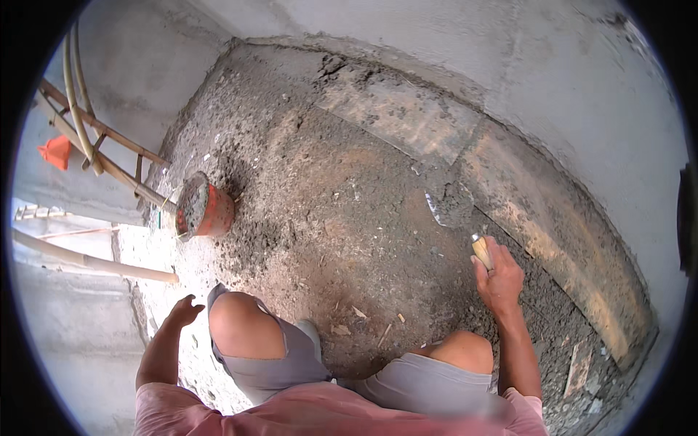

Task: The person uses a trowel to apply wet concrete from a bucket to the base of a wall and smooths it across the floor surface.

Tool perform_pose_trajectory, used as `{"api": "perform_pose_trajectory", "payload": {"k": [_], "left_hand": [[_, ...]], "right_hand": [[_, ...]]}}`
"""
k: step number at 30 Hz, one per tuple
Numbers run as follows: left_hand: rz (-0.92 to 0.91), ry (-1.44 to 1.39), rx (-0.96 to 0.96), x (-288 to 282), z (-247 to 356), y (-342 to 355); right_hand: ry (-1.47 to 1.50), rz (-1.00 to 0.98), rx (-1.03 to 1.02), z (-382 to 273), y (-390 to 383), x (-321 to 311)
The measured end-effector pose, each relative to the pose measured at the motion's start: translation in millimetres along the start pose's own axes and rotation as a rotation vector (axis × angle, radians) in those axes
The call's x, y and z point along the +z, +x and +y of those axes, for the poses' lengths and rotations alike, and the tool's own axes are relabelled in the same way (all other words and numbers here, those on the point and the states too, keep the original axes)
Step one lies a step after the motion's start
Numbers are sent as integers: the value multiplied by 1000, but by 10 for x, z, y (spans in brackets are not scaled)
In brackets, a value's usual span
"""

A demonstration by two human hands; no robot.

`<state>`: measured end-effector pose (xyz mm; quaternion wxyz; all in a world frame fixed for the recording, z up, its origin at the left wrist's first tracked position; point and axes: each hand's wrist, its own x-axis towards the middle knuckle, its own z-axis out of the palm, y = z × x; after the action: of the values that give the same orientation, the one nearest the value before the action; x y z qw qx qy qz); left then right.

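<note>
At three o'clock in the view, a steel trowel with a pale wooden handle (481,251) bears grey mortar (456,206); the right hand (502,285) curls closed round its handle, probably for steady control of the blade. Its long axis runs five to eleven o'clock, blade towards eleven. The left hand (187,311), at eight, hangs half-open, empty, perhaps for balance. A red, round bucket (218,211) stands at nine, seemingly clear of the trowel's sweep.
</note>
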<state>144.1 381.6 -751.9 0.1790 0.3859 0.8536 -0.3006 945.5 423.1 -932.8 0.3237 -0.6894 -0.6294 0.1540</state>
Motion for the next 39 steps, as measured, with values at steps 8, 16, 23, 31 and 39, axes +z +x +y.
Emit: {"api": "perform_pose_trajectory", "payload": {"k": [8, 16, 23, 31, 39], "left_hand": [[-63, -465, -256, 3024, -1858, -324], [95, -689, -780, 4754, -1645, -8], [469, -809, -635, 4475, -1340, 501], [841, -1072, -98, 3133, -1018, 1375], [913, -1610, 225, 1356, -25, 2078]], "right_hand": [[24, -268, -503, -2472, 1604, 482], [-267, -424, -807, -5882, 1831, 1870], [-614, -351, -930, -6761, 2069, 3317], [-166, -115, -739, -6498, 1698, 3329], [-482, -449, -890, -6265, 1592, 4494]]}}
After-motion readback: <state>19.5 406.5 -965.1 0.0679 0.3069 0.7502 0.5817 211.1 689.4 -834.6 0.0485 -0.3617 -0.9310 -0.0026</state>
